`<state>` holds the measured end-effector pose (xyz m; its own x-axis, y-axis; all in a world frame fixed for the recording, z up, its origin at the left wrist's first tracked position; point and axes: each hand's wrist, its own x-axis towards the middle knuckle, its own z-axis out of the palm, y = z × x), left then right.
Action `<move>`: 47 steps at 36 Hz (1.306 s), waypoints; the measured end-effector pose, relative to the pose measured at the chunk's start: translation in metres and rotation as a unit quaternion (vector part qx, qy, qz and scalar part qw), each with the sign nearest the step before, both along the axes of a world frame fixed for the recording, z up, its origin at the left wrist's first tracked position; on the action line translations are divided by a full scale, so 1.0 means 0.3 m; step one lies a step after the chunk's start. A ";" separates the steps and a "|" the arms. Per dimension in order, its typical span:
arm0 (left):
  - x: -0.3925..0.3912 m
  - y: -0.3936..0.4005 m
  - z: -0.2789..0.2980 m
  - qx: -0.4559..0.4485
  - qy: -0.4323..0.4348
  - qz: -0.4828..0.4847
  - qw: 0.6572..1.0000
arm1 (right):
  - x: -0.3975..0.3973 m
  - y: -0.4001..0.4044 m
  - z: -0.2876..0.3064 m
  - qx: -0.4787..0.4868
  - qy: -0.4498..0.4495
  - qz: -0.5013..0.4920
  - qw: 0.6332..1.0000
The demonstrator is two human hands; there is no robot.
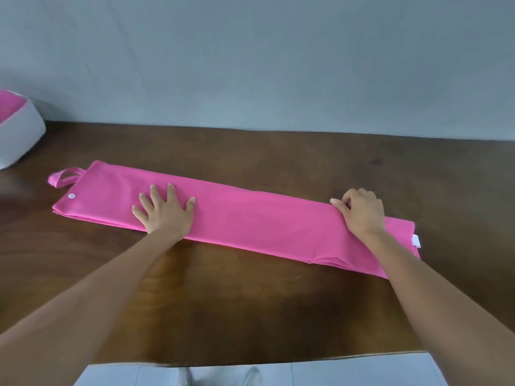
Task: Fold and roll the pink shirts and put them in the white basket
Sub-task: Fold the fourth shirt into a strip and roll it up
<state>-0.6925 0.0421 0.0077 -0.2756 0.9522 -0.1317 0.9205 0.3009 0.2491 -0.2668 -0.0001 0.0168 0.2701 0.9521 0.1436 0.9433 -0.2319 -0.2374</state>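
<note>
A pink shirt (250,221) lies folded into a long narrow strip across the brown table (223,302), running from upper left to lower right. A small loop and a white dot show at its left end, a white tag at its right end. My left hand (164,211) presses flat on the strip's left part with fingers spread. My right hand (361,211) sits near the right end, fingers curled over the strip's far edge and pinching the cloth. The white basket (19,135) stands at the far left edge, with pink cloth inside.
A grey wall runs behind the table's far edge. The table's near edge lies at the bottom of the view, with pale floor tiles and my feet below it.
</note>
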 end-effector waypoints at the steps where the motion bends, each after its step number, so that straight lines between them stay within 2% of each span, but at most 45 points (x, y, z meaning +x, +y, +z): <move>1: -0.001 0.001 0.005 0.017 0.003 -0.031 0.999 | -0.005 0.001 0.001 0.002 -0.006 -0.005 1.000; 4: -0.004 0.010 0.013 0.068 0.016 -0.194 0.979 | -0.039 0.001 0.020 0.014 -0.012 -0.023 1.000; 8: 0.034 0.016 0.036 0.065 0.018 -0.406 0.911 | -0.132 0.001 0.048 0.041 0.015 -0.021 0.999; 11: 0.088 0.016 0.036 0.059 0.042 -0.496 0.865 | -0.241 -0.015 0.067 0.069 0.061 0.011 0.996; 13: 0.117 0.014 0.028 0.047 0.061 -0.525 0.848 | -0.332 -0.040 0.072 0.072 0.107 0.034 0.991; 16: 0.143 0.015 0.014 0.026 0.080 -0.520 0.850 | -0.470 -0.086 0.069 0.016 0.136 0.069 0.988; 19: 0.152 0.023 0.008 0.017 0.084 -0.498 0.863 | -0.562 -0.096 0.045 -0.034 0.106 0.071 0.991; 23: 0.158 0.037 0.001 0.018 0.075 -0.492 0.867 | -0.645 -0.066 0.012 -0.107 0.043 0.036 0.993; 30: 0.132 0.080 -0.016 0.037 0.054 -0.481 0.874 | -0.778 0.013 0.035 -0.204 0.027 -0.060 0.977; 39: -0.071 0.172 -0.025 0.043 0.056 -0.456 0.887 | -0.821 0.023 -0.009 -0.199 0.011 -0.095 0.975; 47: -0.325 0.232 -0.026 0.043 0.060 -0.425 0.902 | -0.820 0.022 -0.025 -0.174 -0.026 -0.051 0.983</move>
